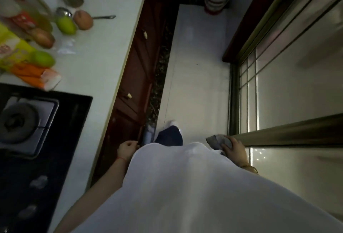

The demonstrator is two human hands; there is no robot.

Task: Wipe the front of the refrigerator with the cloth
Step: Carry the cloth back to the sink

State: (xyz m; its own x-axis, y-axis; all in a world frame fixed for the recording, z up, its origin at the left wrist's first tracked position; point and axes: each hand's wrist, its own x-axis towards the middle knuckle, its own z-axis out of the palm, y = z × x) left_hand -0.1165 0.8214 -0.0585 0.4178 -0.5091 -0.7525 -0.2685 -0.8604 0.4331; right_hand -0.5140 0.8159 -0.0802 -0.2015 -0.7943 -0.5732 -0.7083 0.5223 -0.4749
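I look straight down my white shirt at the kitchen floor. My right hand (234, 150) hangs at my right side, gripping a crumpled grey cloth (218, 141) close to a glass sliding door. My left hand (127, 149) hangs at my left side by the red-brown cabinet fronts, fingers curled in with nothing in them. No refrigerator is recognisable in this view.
A white countertop (104, 34) runs along the left with fruit, bottles and packets at its far end, and a black gas hob (37, 121) nearer me. A glass sliding door with metal frame (278, 88) lines the right. A narrow pale floor (196, 77) lies between.
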